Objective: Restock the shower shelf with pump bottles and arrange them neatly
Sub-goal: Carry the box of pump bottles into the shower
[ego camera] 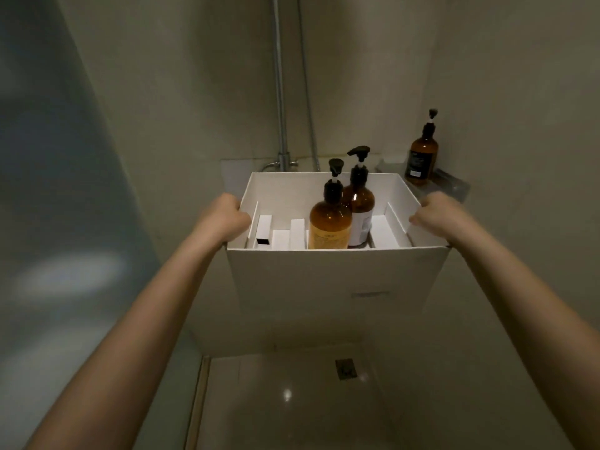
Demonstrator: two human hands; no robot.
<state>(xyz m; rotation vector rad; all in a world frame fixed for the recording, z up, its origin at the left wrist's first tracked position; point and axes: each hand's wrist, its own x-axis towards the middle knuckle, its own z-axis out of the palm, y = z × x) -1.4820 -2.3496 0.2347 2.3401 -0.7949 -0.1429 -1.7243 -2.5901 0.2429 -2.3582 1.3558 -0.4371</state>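
Two amber pump bottles stood upright, touching, inside a white box, and a third bottle stood on the corner shelf. The left hand and the right hand gripped the box's side rims, fingers curled together over the edges, above the shower floor.

Both arms outstretched — left hand, right hand clenched, fingers curled.

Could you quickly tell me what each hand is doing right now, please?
Left hand: closed on the left rim of the white box.
Right hand: closed on the box's right rim.
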